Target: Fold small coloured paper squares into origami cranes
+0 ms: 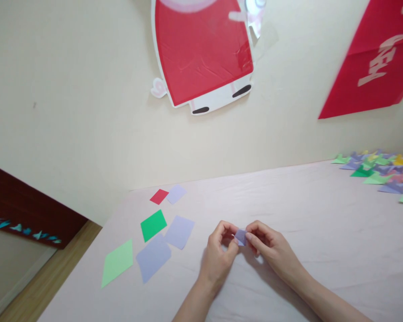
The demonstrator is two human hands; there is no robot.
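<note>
A small folded piece of purple paper (pixel 241 237) is held up between my two hands, just above the pale cloth-covered surface (pixel 282 197). My left hand (pixel 220 250) pinches its left edge between thumb and fingers. On the opposite edge, the thumb and fingertips of my right hand (pixel 270 247) grip it too. Fingertips cover both ends of the paper, so its full folded shape is hidden. To the left of my hands lie flat paper sheets: a larger purple one (pixel 153 258), another purple one (pixel 180 232) and a dark green one (pixel 153 225).
Farther left is a light green sheet (pixel 118 263); toward the wall lie a red sheet (pixel 159 197) and a pale purple one (pixel 176 194). Several folded paper pieces (pixel 376 179) crowd the far right. A wall (pixel 87 112) with a red cartoon cutout (pixel 204 49) rises behind.
</note>
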